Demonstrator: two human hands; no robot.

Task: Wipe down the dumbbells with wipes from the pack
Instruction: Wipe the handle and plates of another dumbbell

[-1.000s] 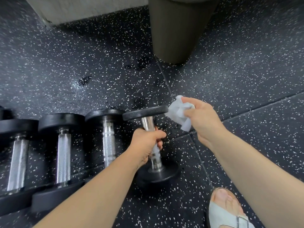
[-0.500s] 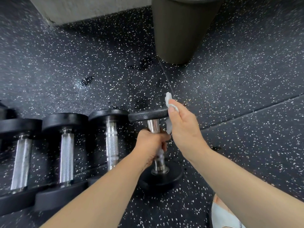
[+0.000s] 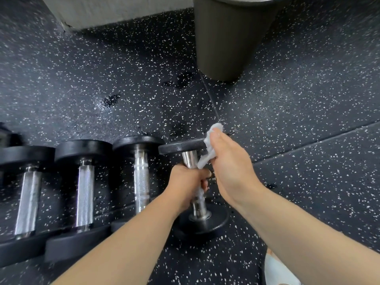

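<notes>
Left hand [image 3: 188, 183] clenches the knurled chrome handle of a black-plated dumbbell [image 3: 181, 148]. Right hand [image 3: 230, 167] pinches a crumpled white wipe [image 3: 205, 159] against its upper plate. Three more dumbbells [image 3: 85, 194] lie alongside on the speckled rubber floor [image 3: 308, 120].

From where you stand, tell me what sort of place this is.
Probably a gym: a row of dumbbells lies on speckled rubber flooring, and the left hand grips another dumbbell while the right hand holds a wipe against its plate.

Both bare forearms are reaching forward from the lower edge and converging. The left hand [image 3: 186, 185] is gripping the dumbbell [image 3: 181, 148] by its handle in a fist. The right hand [image 3: 231, 167] is pinching a wipe [image 3: 208, 147] in curled fingers [image 3: 218, 140], pressing it to the upper plate's rim.
</notes>
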